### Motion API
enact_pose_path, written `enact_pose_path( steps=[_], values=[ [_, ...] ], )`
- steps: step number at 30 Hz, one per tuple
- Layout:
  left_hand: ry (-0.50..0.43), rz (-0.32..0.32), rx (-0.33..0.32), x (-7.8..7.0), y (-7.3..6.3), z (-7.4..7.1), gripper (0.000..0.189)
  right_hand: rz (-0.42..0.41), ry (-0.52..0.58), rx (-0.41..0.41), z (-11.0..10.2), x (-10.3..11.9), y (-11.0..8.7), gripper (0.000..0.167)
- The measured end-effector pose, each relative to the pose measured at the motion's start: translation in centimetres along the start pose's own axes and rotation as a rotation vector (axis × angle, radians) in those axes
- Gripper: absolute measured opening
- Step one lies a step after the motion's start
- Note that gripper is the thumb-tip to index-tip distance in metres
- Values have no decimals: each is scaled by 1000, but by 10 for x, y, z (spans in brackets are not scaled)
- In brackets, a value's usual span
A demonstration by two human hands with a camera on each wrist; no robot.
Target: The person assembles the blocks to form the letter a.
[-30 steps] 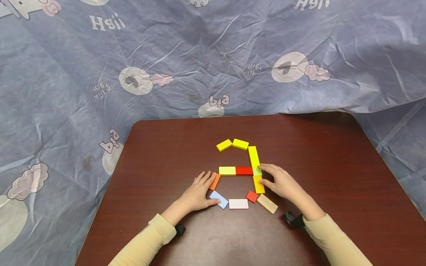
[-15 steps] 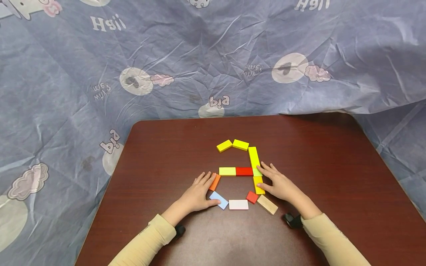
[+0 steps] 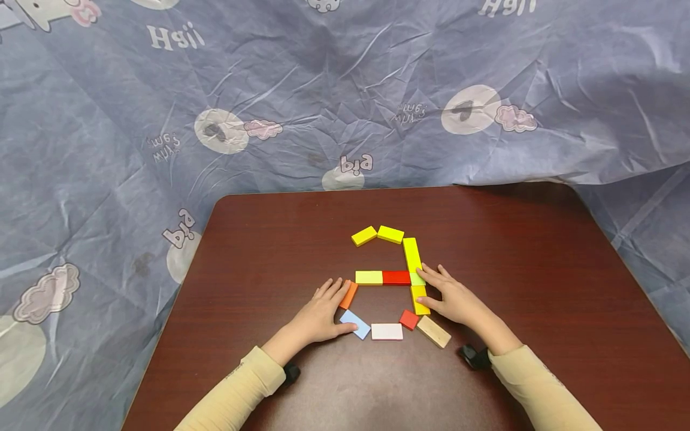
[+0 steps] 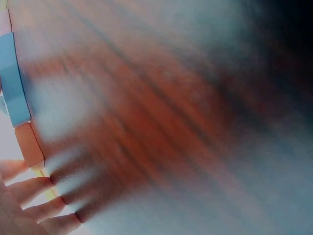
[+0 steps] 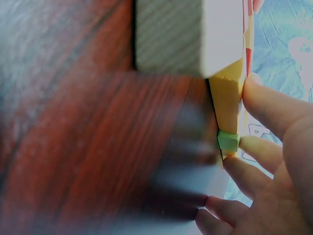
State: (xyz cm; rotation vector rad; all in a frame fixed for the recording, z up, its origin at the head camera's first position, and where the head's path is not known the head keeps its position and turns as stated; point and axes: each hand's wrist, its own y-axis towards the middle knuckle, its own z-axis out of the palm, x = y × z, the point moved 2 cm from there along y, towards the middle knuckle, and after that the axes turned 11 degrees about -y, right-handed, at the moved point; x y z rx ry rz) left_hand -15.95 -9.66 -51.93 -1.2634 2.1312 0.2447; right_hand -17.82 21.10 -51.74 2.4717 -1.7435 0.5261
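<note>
My left hand (image 3: 317,316) rests with fingers spread at the left of a flat outline of wooden blocks. Its thumb touches a light blue block (image 3: 352,321), and the index finger lies against an orange block (image 3: 350,296). On the other side, my right hand (image 3: 458,305) has its thumb on a golden yellow block (image 3: 418,293). The right index finger touches a small light green block (image 3: 417,279). Both hands have relaxed, fairly straight fingers. In the right wrist view the end of a plain wooden block (image 5: 168,36) looms close to the camera.
A pale green block (image 3: 369,278) and a red block (image 3: 396,278) form a crossbar. Bright yellow blocks (image 3: 390,234) curve above it. Below lie a whitish block (image 3: 386,331) and a small red block (image 3: 408,319). A patterned blue cloth (image 3: 323,90) hangs behind the brown table (image 3: 269,239).
Early on, my right hand shifted slightly, its thumb moving nearer the user on the golden yellow block and its fingers spreading. The left hand and the blocks have stayed in place.
</note>
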Motion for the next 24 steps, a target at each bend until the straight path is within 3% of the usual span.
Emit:
enact_pose_path(
  steps=[11,17,24],
  values=[
    [-4,6,-2,1,1,0,94,4,10,-5,-2,0,0,70],
    [-50,-7,12,2,0,-3,92,10,17,9,-1,1,0,71],
    [-97,-38,-2,4,-1,-16,86,-3,22,-41,-6,0,-1,71]
  ],
)
